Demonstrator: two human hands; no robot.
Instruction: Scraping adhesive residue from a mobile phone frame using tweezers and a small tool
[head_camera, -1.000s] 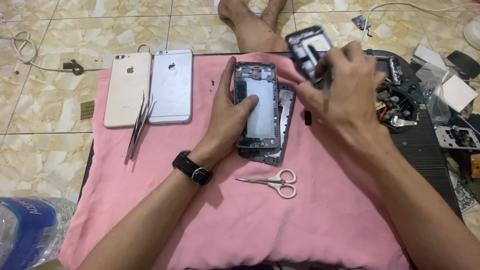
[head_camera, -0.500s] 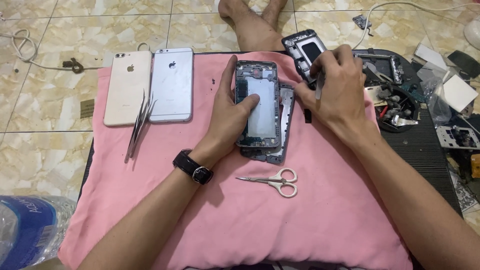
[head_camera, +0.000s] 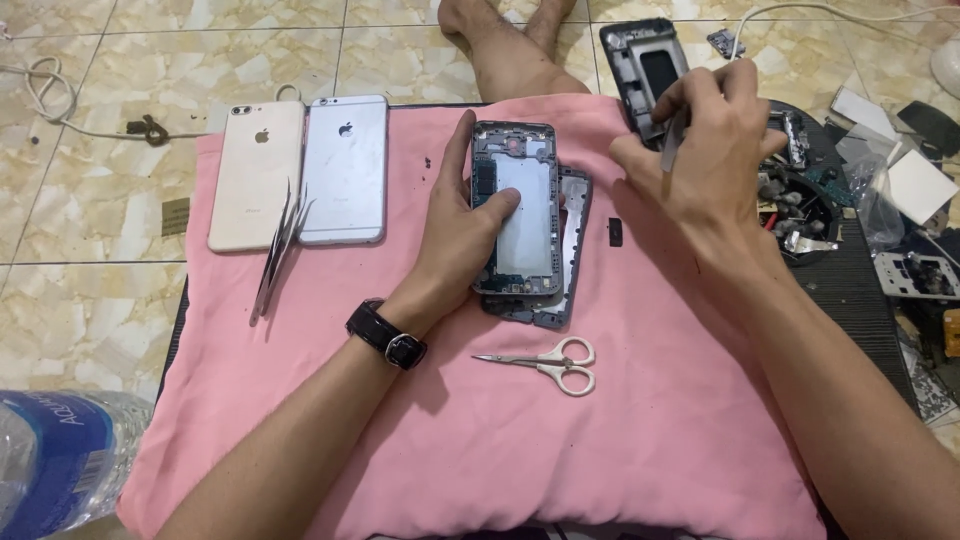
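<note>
A pink cushion (head_camera: 620, 460) lies on beige floor tiles (head_camera: 90, 300). At its centre, the left hand (head_camera: 460, 230) rests spread on an opened phone frame (head_camera: 515, 215). At two o'clock, the right hand (head_camera: 705, 150) pinches a grey tool (head_camera: 670, 150) beside a dark phone shell (head_camera: 640, 65).

The left hand (head_camera: 462, 225) lies palm-down, fingers spread and lightly curled, its forearm reaching in from the lower left. The right hand (head_camera: 705, 150) is raised, fingers pinched together, wrist bent, its forearm coming from the lower right.
</note>
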